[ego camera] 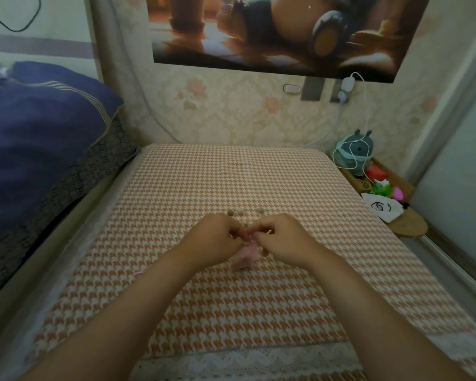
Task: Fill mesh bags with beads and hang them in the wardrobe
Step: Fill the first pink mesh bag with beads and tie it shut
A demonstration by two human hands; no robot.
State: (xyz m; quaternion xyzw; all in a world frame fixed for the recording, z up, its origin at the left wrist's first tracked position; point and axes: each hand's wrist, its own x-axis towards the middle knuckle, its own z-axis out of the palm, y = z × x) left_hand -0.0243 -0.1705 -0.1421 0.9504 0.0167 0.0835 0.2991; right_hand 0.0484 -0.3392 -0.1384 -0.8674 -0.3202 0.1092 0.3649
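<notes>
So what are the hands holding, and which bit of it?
A small pink bag. The left hand and the right hand both pinch it at its top edge; the rest droops below them.

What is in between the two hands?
A small pink mesh bag. The left hand and the right hand both pinch its top, and it droops onto the checked cloth. The head view shows it.

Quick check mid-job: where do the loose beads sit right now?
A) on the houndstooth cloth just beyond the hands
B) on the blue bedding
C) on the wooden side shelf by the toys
A: small brown beads lie on the houndstooth cloth just past the left hand and right hand, which pinch the pink mesh bag.
</notes>
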